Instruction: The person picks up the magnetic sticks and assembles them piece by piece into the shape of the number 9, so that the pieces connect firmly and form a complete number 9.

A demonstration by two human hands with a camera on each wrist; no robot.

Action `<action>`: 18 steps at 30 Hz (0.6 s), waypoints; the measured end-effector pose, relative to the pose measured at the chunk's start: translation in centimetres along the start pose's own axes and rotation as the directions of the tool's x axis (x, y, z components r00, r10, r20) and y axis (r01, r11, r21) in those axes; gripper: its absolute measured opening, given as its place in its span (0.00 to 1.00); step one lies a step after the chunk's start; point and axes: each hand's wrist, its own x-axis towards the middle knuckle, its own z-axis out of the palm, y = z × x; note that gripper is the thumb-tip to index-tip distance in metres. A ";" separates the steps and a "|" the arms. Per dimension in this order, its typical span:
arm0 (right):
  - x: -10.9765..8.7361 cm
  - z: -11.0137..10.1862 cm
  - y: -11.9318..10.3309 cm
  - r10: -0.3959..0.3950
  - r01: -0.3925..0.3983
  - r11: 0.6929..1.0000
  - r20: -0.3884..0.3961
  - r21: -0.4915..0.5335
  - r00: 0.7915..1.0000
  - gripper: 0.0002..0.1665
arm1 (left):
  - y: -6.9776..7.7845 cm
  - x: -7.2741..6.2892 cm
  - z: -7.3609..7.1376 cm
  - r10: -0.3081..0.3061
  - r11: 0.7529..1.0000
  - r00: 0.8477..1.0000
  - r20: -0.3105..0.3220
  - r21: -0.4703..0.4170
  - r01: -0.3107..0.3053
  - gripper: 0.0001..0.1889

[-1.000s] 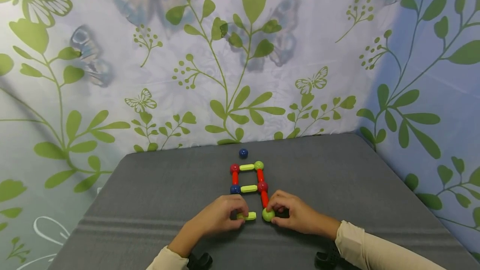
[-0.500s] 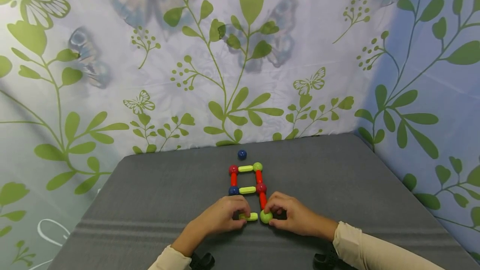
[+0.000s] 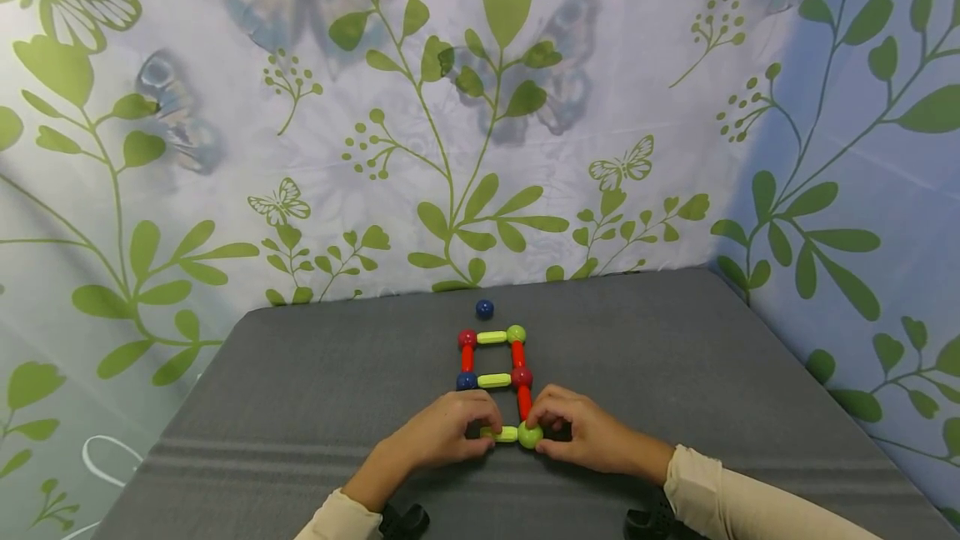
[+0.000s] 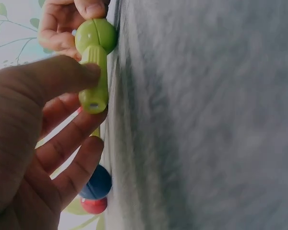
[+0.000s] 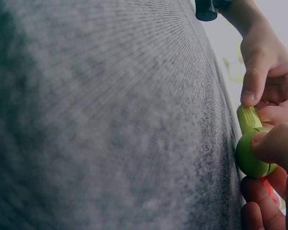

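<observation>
My left hand pinches a short yellow-green magnetic rod between thumb and fingers. The far end of that rod touches a green ball, as the left wrist view also shows. Thumb and fingers of my right hand hold this ball. From it a red rod runs up to a red ball. Beyond lies a flat square of rods and balls. Its corners are that red ball, a blue ball, another red ball and another green ball.
A separate blue ball lies behind the square on the grey cloth-covered table. Curtains with leaves and butterflies hang behind and along the right side. Dark wrist straps show under the sleeves.
A gap between the held yellow-green rod and the green ball has closed; they now touch. My left hand has shifted slightly right, and the right hand with the ball slightly left.
</observation>
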 end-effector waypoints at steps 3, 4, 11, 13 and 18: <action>0.2 -0.1 -0.3 0.008 -0.008 1.000 0.002 -0.003 1.000 0.18 | -0.2 0.2 -0.9 -0.007 1.000 1.000 -0.025 -0.006 0.007 0.06; 0.2 -0.1 -0.3 0.013 -0.013 1.000 0.004 -0.004 1.000 0.18 | -0.4 0.4 -1.4 -0.013 1.000 0.999 -0.040 -0.002 0.012 0.05; -0.3 0.4 2.4 0.058 -0.057 0.998 0.013 -0.025 0.998 0.18 | -3.2 3.5 -6.8 -0.128 0.987 0.969 -0.211 0.072 0.146 0.07; -0.6 0.5 3.0 0.065 -0.065 0.997 0.022 -0.031 0.998 0.18 | -4.5 4.8 -8.1 -0.198 0.974 0.950 -0.241 0.060 0.219 0.09; -1.0 0.4 3.2 0.054 -0.053 0.998 0.041 -0.020 0.998 0.16 | -7.8 7.9 -9.5 -0.319 0.941 0.920 -0.229 0.040 0.336 0.14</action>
